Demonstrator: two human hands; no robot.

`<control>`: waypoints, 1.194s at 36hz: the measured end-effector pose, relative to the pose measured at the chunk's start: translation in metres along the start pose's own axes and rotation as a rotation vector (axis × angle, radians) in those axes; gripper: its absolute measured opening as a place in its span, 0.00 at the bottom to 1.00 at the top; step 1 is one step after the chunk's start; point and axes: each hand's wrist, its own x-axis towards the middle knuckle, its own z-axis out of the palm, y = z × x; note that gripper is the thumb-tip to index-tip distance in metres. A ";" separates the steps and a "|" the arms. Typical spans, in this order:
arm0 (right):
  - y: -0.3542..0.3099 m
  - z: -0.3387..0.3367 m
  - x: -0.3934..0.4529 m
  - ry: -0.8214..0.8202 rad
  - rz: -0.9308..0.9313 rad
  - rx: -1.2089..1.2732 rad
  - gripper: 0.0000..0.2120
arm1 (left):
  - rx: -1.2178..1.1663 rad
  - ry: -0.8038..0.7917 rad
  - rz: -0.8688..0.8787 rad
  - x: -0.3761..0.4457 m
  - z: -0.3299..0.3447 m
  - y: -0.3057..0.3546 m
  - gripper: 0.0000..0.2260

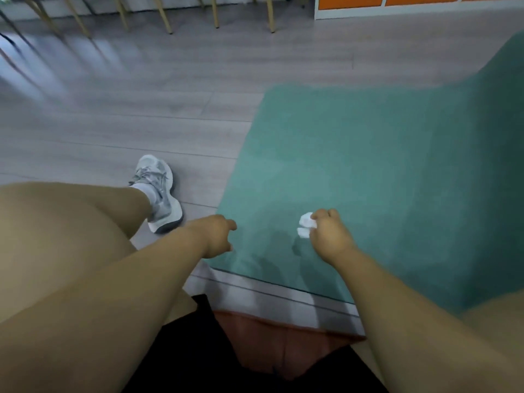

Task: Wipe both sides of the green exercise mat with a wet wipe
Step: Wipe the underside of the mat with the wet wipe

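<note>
White wet wipe bunched in right-hand fingers.

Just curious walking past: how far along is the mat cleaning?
Mid-job, it seems. The right hand holds a bunched wet wipe on the green mat, and the left hand rests at its near corner. No cleaned area is distinguishable; the underside has apparently not been reached.
</note>
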 end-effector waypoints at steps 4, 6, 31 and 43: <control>-0.002 -0.004 0.021 -0.049 -0.047 0.036 0.17 | 0.001 -0.031 -0.063 0.007 -0.004 -0.012 0.26; 0.000 -0.005 0.033 -0.050 -0.070 0.018 0.14 | -0.008 -0.037 -0.089 0.014 -0.006 -0.019 0.26; -0.013 0.026 0.201 -0.049 -0.117 -0.171 0.19 | -0.297 0.059 -0.007 0.194 0.004 -0.070 0.21; -0.002 0.048 0.235 0.227 -0.177 -0.279 0.19 | -0.473 0.210 -0.025 0.213 0.018 -0.085 0.30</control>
